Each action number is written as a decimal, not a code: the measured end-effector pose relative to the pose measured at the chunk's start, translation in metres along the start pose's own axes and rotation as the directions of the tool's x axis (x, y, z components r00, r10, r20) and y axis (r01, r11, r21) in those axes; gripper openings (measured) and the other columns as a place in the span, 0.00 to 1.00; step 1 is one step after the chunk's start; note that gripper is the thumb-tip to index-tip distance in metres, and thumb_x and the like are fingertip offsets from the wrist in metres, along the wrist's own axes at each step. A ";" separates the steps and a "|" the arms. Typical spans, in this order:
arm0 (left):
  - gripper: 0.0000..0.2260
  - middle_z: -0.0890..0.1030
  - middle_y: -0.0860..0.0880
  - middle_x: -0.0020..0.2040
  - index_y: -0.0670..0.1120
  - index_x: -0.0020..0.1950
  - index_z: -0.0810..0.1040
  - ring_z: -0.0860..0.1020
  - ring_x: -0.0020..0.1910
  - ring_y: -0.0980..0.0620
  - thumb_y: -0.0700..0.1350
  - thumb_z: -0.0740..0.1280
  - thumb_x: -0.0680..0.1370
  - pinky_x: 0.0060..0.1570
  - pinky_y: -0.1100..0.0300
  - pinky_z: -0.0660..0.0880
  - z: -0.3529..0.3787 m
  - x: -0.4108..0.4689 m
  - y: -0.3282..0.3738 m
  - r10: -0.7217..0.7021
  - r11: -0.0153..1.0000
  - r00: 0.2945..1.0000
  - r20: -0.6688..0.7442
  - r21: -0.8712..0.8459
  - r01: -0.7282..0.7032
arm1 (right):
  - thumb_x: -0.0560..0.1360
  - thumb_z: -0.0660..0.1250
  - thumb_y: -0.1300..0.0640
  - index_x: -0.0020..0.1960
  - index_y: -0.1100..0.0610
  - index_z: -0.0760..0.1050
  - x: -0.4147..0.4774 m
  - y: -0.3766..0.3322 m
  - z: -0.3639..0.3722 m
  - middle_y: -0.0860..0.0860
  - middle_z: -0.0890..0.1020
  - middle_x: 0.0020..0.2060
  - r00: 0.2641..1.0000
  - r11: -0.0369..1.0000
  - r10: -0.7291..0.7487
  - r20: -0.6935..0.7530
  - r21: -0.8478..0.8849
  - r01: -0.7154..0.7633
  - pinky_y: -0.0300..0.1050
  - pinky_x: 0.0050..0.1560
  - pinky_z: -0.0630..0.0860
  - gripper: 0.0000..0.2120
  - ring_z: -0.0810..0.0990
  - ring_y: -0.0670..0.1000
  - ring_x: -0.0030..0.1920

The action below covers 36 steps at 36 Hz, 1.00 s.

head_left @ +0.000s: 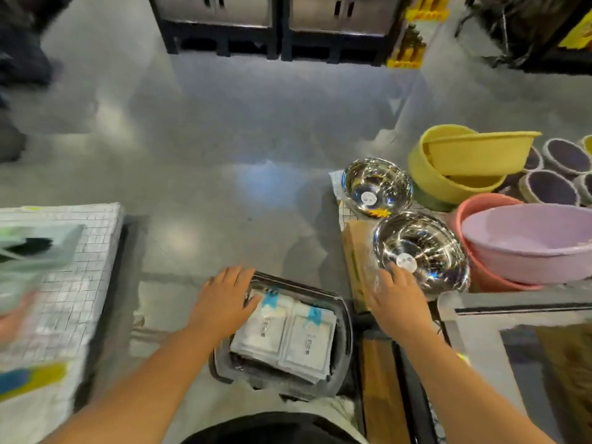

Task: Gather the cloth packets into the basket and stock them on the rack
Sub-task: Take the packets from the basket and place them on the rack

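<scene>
dark grey plastic basket [345, 318] at 6 o'clock held white cloth packets [307, 341]; left hand [224, 299] flat on its rim, right hand [397, 302] open at 3 o'clock. gathering looked near done; next: grip basket.

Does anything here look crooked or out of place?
The top yellow basin sits tilted in the one beneath it rather than nested flat. The cloth packets lie flat, side by side in the basket, and nothing looks spilled.

Both bare forearms reach forward; the left hand [226, 299] and right hand [395, 302] lie palm-down, fingers loosely extended.
</scene>
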State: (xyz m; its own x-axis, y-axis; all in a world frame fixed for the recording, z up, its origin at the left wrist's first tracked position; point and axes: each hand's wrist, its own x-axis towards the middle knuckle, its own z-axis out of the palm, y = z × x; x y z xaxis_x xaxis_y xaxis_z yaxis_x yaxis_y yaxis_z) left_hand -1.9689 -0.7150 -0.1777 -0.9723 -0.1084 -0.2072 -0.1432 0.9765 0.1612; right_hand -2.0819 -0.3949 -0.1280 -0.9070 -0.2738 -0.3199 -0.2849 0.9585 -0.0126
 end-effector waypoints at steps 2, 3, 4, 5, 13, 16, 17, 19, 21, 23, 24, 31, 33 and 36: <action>0.28 0.79 0.45 0.63 0.45 0.69 0.75 0.78 0.58 0.42 0.61 0.54 0.77 0.54 0.46 0.77 0.010 -0.006 -0.018 -0.006 1.000 1.000 0.009 -0.018 0.006 | 0.82 0.52 0.40 0.74 0.54 0.65 0.005 -0.019 0.016 0.55 0.65 0.75 0.998 1.000 -0.013 0.063 -0.008 0.014 0.56 0.74 0.64 0.27 0.60 0.59 0.75; 0.28 0.79 0.45 0.63 0.45 0.70 0.74 0.78 0.58 0.42 0.61 0.54 0.77 0.55 0.46 0.76 0.016 -0.008 -0.026 -0.018 1.000 1.000 0.009 -0.023 0.019 | 0.82 0.54 0.41 0.76 0.54 0.63 0.008 -0.027 0.026 0.55 0.63 0.76 0.996 1.000 -0.018 0.082 -0.004 0.018 0.55 0.75 0.62 0.27 0.59 0.59 0.77; 0.28 0.78 0.45 0.64 0.46 0.70 0.74 0.78 0.59 0.42 0.61 0.54 0.78 0.56 0.46 0.76 0.024 -0.010 -0.033 -0.027 0.999 0.999 0.016 -0.022 0.028 | 0.82 0.55 0.41 0.77 0.54 0.61 0.011 -0.034 0.035 0.55 0.62 0.77 0.994 1.000 -0.026 0.106 -0.002 0.026 0.54 0.76 0.61 0.28 0.58 0.58 0.77; 0.28 0.77 0.45 0.66 0.46 0.72 0.72 0.77 0.61 0.42 0.61 0.53 0.78 0.58 0.46 0.74 0.031 -0.012 -0.039 -0.030 0.999 0.999 0.036 -0.018 0.031 | 0.83 0.56 0.41 0.78 0.53 0.60 0.014 -0.041 0.046 0.54 0.61 0.78 0.991 0.999 -0.039 0.130 -0.004 0.040 0.53 0.77 0.59 0.28 0.57 0.58 0.78; 0.32 0.68 0.44 0.76 0.47 0.78 0.64 0.67 0.73 0.42 0.63 0.49 0.79 0.66 0.43 0.69 0.129 0.006 -0.063 -0.048 0.999 0.972 0.228 -0.008 0.052 | 0.83 0.55 0.40 0.82 0.51 0.50 0.040 -0.061 0.158 0.53 0.50 0.82 0.932 0.997 -0.038 0.361 -0.056 0.062 0.54 0.78 0.57 0.33 0.50 0.57 0.81; 0.30 0.60 0.46 0.79 0.48 0.80 0.58 0.61 0.76 0.43 0.60 0.53 0.82 0.70 0.44 0.63 0.182 0.021 -0.065 -0.068 0.997 0.960 0.271 -0.005 0.072 | 0.83 0.55 0.40 0.81 0.52 0.50 0.051 -0.060 0.209 0.54 0.50 0.81 0.907 0.993 -0.040 0.419 -0.087 0.084 0.54 0.78 0.58 0.32 0.50 0.58 0.80; 0.30 0.57 0.46 0.80 0.48 0.81 0.55 0.59 0.77 0.43 0.60 0.54 0.82 0.71 0.44 0.62 0.201 0.027 -0.066 -0.067 0.997 0.956 0.286 -0.010 0.073 | 0.83 0.54 0.40 0.81 0.52 0.49 0.056 -0.059 0.228 0.54 0.49 0.82 0.894 0.991 -0.041 0.447 -0.096 0.093 0.54 0.78 0.57 0.32 0.50 0.58 0.80; 0.31 0.54 0.47 0.81 0.48 0.81 0.53 0.58 0.78 0.43 0.60 0.55 0.82 0.72 0.44 0.60 0.240 0.038 -0.070 -0.073 0.996 0.948 0.310 -0.025 0.085 | 0.83 0.54 0.40 0.82 0.53 0.47 0.064 -0.057 0.267 0.55 0.49 0.81 0.874 0.989 -0.045 0.484 -0.101 0.107 0.54 0.78 0.57 0.34 0.50 0.58 0.80; 0.30 0.55 0.47 0.81 0.48 0.81 0.54 0.58 0.77 0.42 0.60 0.53 0.82 0.72 0.44 0.61 0.282 0.045 -0.076 -0.071 0.996 0.946 0.317 -0.025 0.083 | 0.82 0.56 0.41 0.82 0.55 0.48 0.073 -0.054 0.306 0.56 0.51 0.81 0.874 0.988 -0.067 0.481 -0.092 0.127 0.54 0.77 0.60 0.35 0.54 0.59 0.79; 0.32 0.58 0.44 0.80 0.46 0.81 0.56 0.61 0.76 0.40 0.61 0.51 0.81 0.72 0.43 0.62 0.323 0.050 -0.082 -0.068 0.997 0.946 0.319 -0.023 0.079 | 0.82 0.58 0.41 0.82 0.56 0.47 0.080 -0.051 0.346 0.57 0.50 0.81 0.866 0.988 -0.068 0.495 -0.086 0.127 0.55 0.77 0.60 0.36 0.54 0.60 0.79; 0.31 0.59 0.43 0.79 0.45 0.80 0.57 0.62 0.75 0.39 0.60 0.52 0.81 0.72 0.42 0.64 0.343 0.052 -0.085 -0.070 0.996 0.944 0.321 -0.024 0.082 | 0.82 0.58 0.41 0.82 0.56 0.45 0.084 -0.050 0.366 0.57 0.49 0.81 0.857 0.988 -0.059 0.512 -0.092 0.123 0.55 0.77 0.59 0.37 0.53 0.61 0.79; 0.32 0.59 0.42 0.80 0.44 0.80 0.58 0.60 0.76 0.38 0.59 0.60 0.81 0.70 0.38 0.65 0.466 0.059 -0.092 -0.150 0.982 0.926 0.347 -0.055 0.179 | 0.82 0.59 0.39 0.82 0.58 0.44 0.106 -0.037 0.498 0.59 0.47 0.81 0.825 0.996 -0.022 0.564 -0.063 0.070 0.59 0.73 0.63 0.40 0.51 0.63 0.78; 0.33 0.59 0.41 0.79 0.44 0.80 0.58 0.61 0.75 0.37 0.61 0.60 0.81 0.67 0.38 0.66 0.490 0.061 -0.092 -0.165 0.978 0.924 0.345 -0.068 0.200 | 0.80 0.59 0.37 0.82 0.58 0.43 0.110 -0.036 0.525 0.57 0.47 0.81 0.832 0.999 0.026 0.554 -0.043 -0.003 0.59 0.74 0.62 0.42 0.51 0.63 0.78; 0.35 0.60 0.38 0.78 0.42 0.78 0.61 0.63 0.73 0.36 0.62 0.63 0.79 0.67 0.38 0.67 0.517 0.062 -0.089 -0.224 0.954 0.928 0.298 -0.126 0.271 | 0.75 0.66 0.35 0.82 0.57 0.44 0.111 -0.039 0.552 0.56 0.48 0.80 0.858 0.987 0.133 0.495 0.016 -0.163 0.58 0.75 0.63 0.49 0.52 0.63 0.77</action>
State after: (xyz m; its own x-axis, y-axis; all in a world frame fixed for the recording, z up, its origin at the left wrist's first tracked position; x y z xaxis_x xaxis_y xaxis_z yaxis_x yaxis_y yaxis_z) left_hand -1.9212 -0.7122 -0.7034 -0.8147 -0.2639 -0.5163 -0.4236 0.8789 0.2192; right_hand -2.0003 -0.4190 -0.6856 -0.6631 -0.0677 -0.7455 -0.1285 0.9914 0.0242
